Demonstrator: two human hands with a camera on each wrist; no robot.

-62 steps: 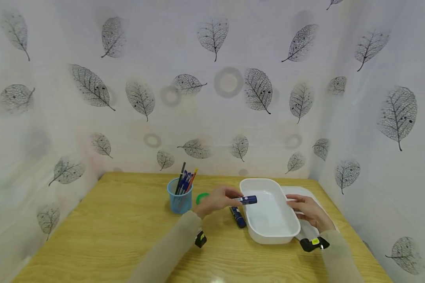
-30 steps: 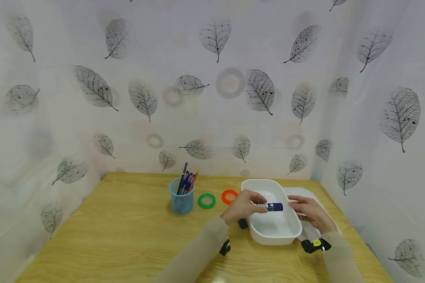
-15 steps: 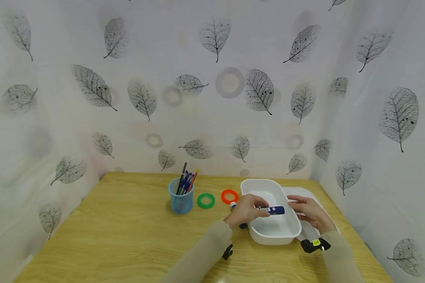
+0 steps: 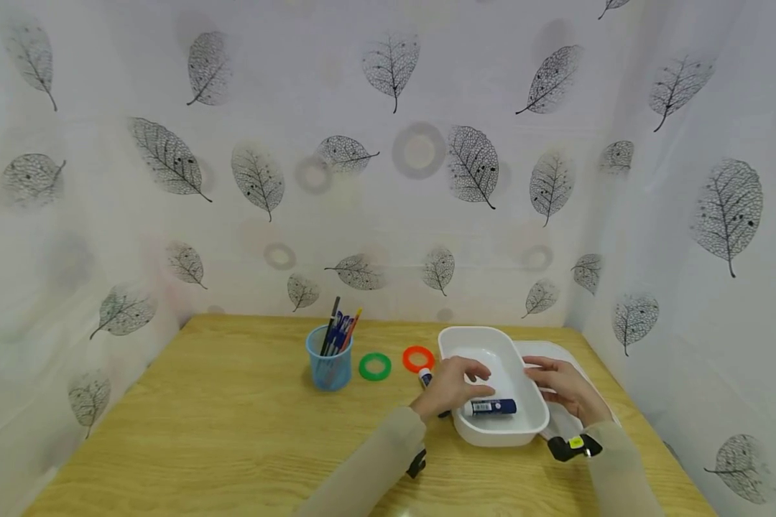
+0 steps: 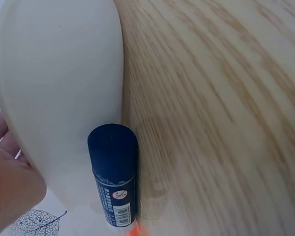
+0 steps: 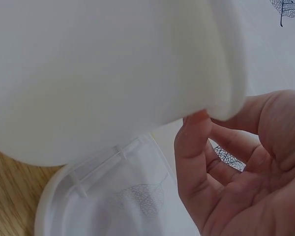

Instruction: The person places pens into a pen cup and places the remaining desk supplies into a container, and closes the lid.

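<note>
A dark blue glue stick (image 4: pixel 494 407) lies inside the white plastic box (image 4: pixel 516 424), near its front end. Just above it, my left hand (image 4: pixel 454 384) hovers with thumb and fingers apart, holding nothing. My right hand (image 4: pixel 565 388) pinches the box's right rim; the right wrist view shows a fingertip (image 6: pixel 195 120) against the outer wall under the rim. A second glue stick (image 5: pixel 115 172) rests on the table along the box's left wall, partly hidden by my left hand in the head view.
Left of the box are a red tape-like ring (image 4: pixel 418 350), a green ring (image 4: pixel 374 357) and a blue cup (image 4: pixel 330 372) with several pens. A white lid (image 4: pixel 559 350) lies under the box's right side. Leaf-print curtains surround the wooden table (image 4: pixel 233 402).
My left hand carried the glue stick rightward from beside the box to over it, then let go. The glue stick now lies in the box. My right hand stays at the rim.
</note>
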